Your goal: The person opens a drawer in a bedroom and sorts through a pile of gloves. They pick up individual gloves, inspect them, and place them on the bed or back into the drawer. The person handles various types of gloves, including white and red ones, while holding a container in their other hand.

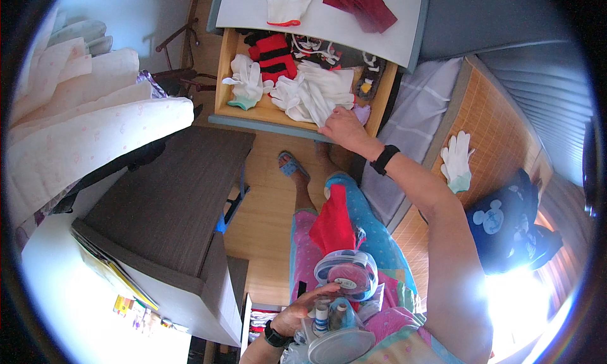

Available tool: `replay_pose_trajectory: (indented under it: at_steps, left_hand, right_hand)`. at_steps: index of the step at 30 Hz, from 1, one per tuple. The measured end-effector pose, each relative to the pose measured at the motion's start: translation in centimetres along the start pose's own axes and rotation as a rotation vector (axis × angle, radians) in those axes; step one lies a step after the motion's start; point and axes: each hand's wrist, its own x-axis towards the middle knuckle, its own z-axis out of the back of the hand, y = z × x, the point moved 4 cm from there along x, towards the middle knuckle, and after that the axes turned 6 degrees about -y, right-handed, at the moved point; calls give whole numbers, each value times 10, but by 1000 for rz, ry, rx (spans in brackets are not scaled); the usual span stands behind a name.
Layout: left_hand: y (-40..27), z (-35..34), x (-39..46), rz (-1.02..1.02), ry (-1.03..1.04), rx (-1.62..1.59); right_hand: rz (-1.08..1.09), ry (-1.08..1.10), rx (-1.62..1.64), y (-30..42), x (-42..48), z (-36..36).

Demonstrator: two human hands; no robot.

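My right hand (pixel 340 126) pinches the end of a white glove (pixel 313 95) at the front of an open wooden drawer (pixel 265 113). White gloves, a red-and-black striped knit item (pixel 273 56) and a grey knit item (pixel 367 79) lie in the drawer. On my lap, my left hand (pixel 303 307) steadies clear plastic containers; one holds thread spools (pixel 321 316), and a round lidded one (pixel 347 275) rests above it. Red cloth (pixel 333 222) lies beyond them on my legs.
A white glove with a green cuff (pixel 456 162) lies on a woven mat (pixel 498 122) at right, near a dark blue patterned fabric item (pixel 502 222). A dark wood cabinet (pixel 175 198) stands at left. A white glove (pixel 289 4) and maroon cloth (pixel 363 6) lie atop the drawer unit.
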Motion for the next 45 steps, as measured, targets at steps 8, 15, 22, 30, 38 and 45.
replay_pose_trajectory:
  at_steps: [8,15,22,30,38,45]
  left_hand:
    - [-2,5,1,-40,-60,93]
    - [-8,-8,-6,-76,-139,197]
    - [1,0,-14,-47,62,-35]
    - [6,-6,-29,-112,49,6]
    - [7,-8,-34,-165,35,129]
    - [11,-7,-34,-141,58,48]
  right_hand:
    - [-430,-77,-180,-54,25,9]
    - [-318,-23,-352,-78,15,-6]
    - [-281,-154,-128,-31,6,31]
    - [-466,-365,245,-6,-8,139]
    - [-567,-597,1799,-5,-10,181]
    - [-358,-350,2072,-12,-9,173]
